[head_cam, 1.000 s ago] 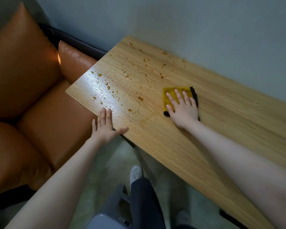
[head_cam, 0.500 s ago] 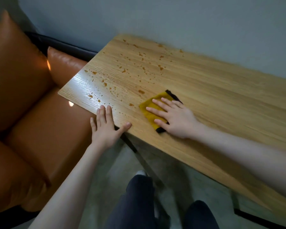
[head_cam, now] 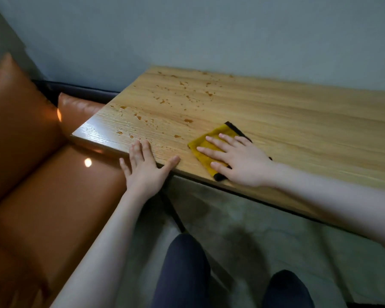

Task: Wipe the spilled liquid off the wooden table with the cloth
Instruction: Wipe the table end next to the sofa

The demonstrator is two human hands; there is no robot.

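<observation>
Step in hand: wiping. Cloth [head_cam: 211, 145], yellow, lies flat on the desk [head_cam: 298, 121] near its front edge, pressed under the right hand [head_cam: 238, 161], fingers [head_cam: 211, 139] straight. Left hand [head_cam: 146, 168] rests flat beside the cloth, fingers released. Droplets [head_cam: 188, 120] lie just beyond the cloth; next stroke likely goes there.

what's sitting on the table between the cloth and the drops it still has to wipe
Nothing visible. The right hand presses the cloth flat; bare table runs from it to the drops. The left hand rests on the near edge, off to the side.
</observation>
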